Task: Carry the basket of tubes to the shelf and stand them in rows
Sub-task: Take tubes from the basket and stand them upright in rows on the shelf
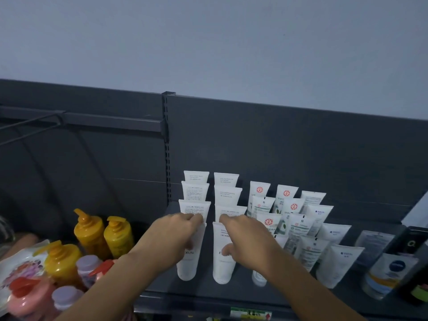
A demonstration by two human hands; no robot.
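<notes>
Two rows of white tubes stand cap-down on the dark shelf (231,290), running from front to back. My left hand (178,237) grips the top of the front tube of the left row (188,265). My right hand (245,239) grips the front tube of the right row (222,262), thumb on its face. Behind them stand more white tubes (225,198). To the right are rows of tubes with red and green labels (289,207) and plain white tubes with blue print (340,262). No basket is in view.
Yellow pump bottles (102,232) stand on the neighbouring shelf at the left, with pink and lilac bottles (34,297) and a flowered pack in front. Dark-capped jars and tubes (389,272) sit at the far right. A slotted upright (167,140) divides the dark back panels.
</notes>
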